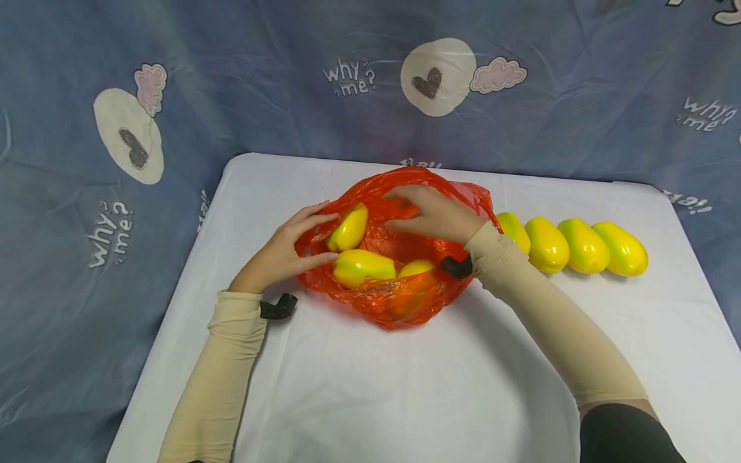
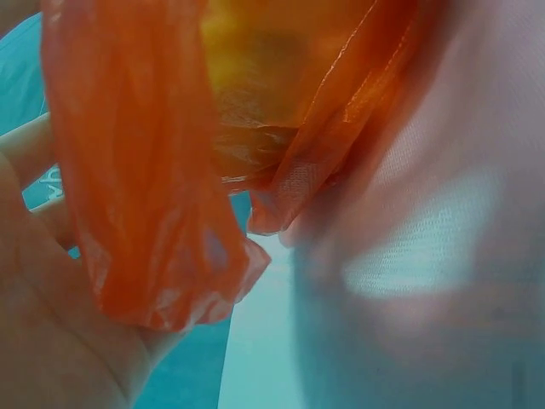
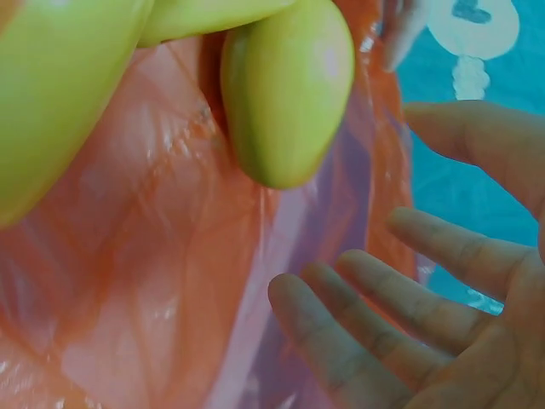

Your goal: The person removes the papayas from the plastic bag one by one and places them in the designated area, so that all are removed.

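Observation:
A red plastic bag [image 1: 376, 305] lies open on the table with several yellow mangoes inside, among them one at its left [image 1: 350, 229] and one lower down [image 1: 363, 266]. My left hand [image 1: 278, 254] rests against the bag's left rim, fingers spread and fairly straight; in the left wrist view the hand [image 2: 60, 281] is partly behind red film [image 2: 153, 187]. Over the bag's opening, my right hand [image 1: 437, 214] is spread and holds nothing. The right wrist view shows that hand [image 3: 451, 315] beside the bag, apart from a mango [image 3: 288, 94].
Right of the bag, several yellow mangoes [image 1: 585, 245] stand in a row on the white table [image 1: 359, 392], the nearest partly behind the right forearm. A blue patterned cloth [image 1: 278, 83] hangs behind the table.

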